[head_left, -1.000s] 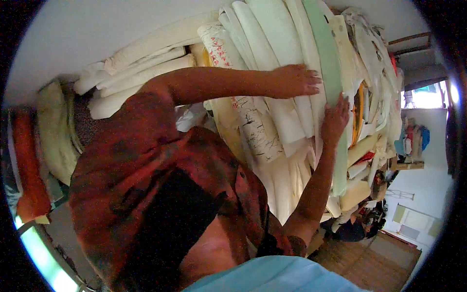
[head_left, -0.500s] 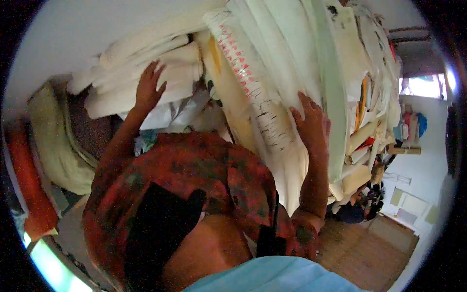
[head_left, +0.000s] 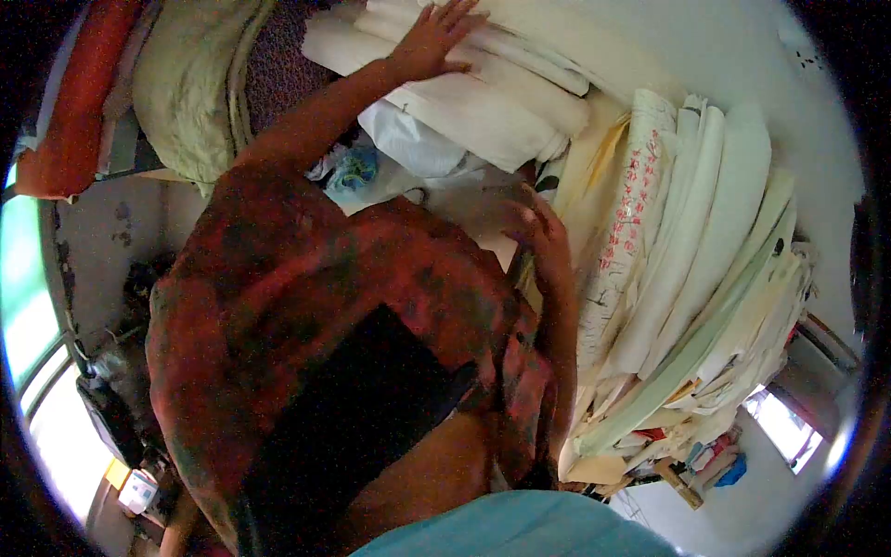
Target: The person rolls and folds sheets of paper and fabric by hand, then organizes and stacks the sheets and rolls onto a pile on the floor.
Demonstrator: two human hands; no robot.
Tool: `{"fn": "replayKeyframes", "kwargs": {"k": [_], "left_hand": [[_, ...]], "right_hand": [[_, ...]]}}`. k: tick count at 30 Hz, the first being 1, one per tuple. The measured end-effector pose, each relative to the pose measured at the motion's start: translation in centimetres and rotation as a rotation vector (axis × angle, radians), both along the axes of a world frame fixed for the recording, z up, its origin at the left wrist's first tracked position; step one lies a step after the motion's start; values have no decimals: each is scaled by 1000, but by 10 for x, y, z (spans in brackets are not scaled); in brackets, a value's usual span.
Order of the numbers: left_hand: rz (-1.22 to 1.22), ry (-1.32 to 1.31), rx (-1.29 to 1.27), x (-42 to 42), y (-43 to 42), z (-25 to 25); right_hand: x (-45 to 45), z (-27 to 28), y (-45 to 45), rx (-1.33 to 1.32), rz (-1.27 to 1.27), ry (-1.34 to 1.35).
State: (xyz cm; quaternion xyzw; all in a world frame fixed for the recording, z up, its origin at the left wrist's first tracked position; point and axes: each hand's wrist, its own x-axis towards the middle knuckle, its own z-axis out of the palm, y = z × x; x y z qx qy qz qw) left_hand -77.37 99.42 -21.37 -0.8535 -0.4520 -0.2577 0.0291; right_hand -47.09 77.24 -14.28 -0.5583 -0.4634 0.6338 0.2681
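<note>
My left hand [head_left: 432, 45] lies with its fingers spread on the cream-white rolled sheets [head_left: 483, 107] stacked at the top of the view. My right hand [head_left: 543, 232] is in front of me, beside the standing rolls; its fingers are apart and partly blurred, with nothing visible in them. To the right of it leans a white roll printed with red characters [head_left: 634, 200]. More pale rolls [head_left: 691, 232] stand behind that one. Below the stacked sheets shows a white plastic bag [head_left: 413, 139].
A folded olive-green cloth [head_left: 190, 88] and an orange-red cloth [head_left: 79, 93] hang at the upper left. A pale green sheet [head_left: 687, 367] leans over the rolls on the right. Bright windows [head_left: 784, 427] show at both sides.
My view has swung left, so the rolls appear farther right. My right hand has come away from the tall white rolls toward my body. My left hand remains at the stacked sheets.
</note>
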Motion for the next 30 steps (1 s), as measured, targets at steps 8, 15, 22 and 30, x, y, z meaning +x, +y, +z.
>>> {"fn": "replayKeyframes", "kwargs": {"k": [8, 15, 22, 30], "left_hand": [[-113, 229, -286, 11, 82, 46], [-13, 429, 43, 42, 124, -22], [-6, 487, 157, 31, 109, 41], [6, 583, 444, 15, 80, 173]], "right_hand": [[-51, -77, 40, -163, 191, 486], [-58, -55, 46, -436, -119, 573], [-31, -39, 41, -344, -250, 486], [21, -59, 53, 2, -89, 281]]}}
